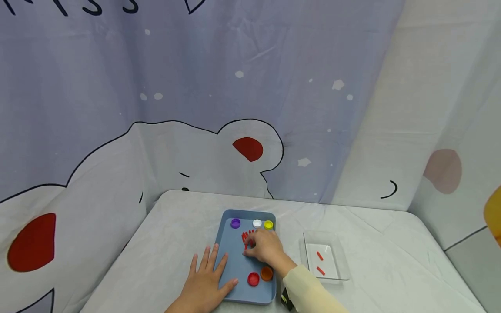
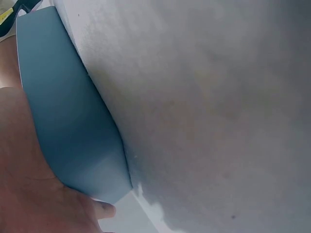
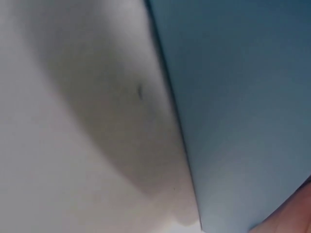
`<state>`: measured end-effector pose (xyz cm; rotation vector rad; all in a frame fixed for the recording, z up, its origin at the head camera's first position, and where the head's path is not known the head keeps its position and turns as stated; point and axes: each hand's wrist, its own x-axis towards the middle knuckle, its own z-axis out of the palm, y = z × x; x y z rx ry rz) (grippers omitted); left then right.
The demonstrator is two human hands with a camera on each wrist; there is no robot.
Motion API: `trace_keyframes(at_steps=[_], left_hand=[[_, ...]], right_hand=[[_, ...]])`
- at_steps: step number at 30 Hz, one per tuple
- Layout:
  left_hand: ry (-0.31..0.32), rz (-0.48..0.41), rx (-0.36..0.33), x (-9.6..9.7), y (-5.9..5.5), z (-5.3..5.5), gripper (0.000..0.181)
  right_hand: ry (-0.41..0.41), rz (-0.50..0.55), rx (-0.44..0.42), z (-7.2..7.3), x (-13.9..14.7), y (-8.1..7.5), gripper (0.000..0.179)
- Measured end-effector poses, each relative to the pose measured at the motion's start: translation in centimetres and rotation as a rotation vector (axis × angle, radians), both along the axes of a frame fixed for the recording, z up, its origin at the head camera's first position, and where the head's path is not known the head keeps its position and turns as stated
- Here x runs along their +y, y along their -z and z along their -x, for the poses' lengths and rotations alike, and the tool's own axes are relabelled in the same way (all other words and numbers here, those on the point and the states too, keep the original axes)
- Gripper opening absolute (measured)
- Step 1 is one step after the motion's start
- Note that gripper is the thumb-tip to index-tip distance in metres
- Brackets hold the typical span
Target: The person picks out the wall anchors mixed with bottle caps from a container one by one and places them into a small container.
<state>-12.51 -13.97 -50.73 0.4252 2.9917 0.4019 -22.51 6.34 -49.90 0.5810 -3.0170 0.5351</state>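
A blue-grey tray lies on the white-covered table. My left hand rests over its left rim with the fingers spread. In the left wrist view that hand lies along the tray's outer wall. Over the middle of the tray, my right hand pinches a small red stick between thumb and index finger. Several more red sticks lie in a row just beyond the fingertips, partly hidden by the hand. The right wrist view mostly shows the tray's side, not the fingertips.
Purple, white and yellow caps sit at the tray's far end. Red and orange caps are at its near end. Right of the tray, a clear box holds two red sticks.
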Motion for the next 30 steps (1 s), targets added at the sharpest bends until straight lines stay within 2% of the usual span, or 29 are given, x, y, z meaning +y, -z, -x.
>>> trace_keyframes(at_steps=[7,12,18,25,30], left_hand=[[-0.010,0.003,-0.007,0.0,0.1,-0.1,0.087],[-0.014,0.014,-0.016,0.1,0.0,-0.1,0.087],[-0.010,0.011,-0.015,0.1,0.0,0.0,0.087],[-0.012,0.024,-0.013,0.1,0.0,0.0,0.087],[-0.013,0.025,-0.003,0.0,0.2,0.1,0.086]], right_hand=[[-0.004,0.074,-0.018,-0.1,0.4,0.1,0.021],[-0.033,0.142,-0.021,-0.5,0.7,-0.5,0.018],[-0.076,0.213,-0.053,-1.4,0.9,-1.5,0.018],[-0.124,0.251,-0.031,-2.6,1.3,-2.5,0.020],[-0.143,0.332,-0.061,-3.2,2.2,-3.0,0.022]])
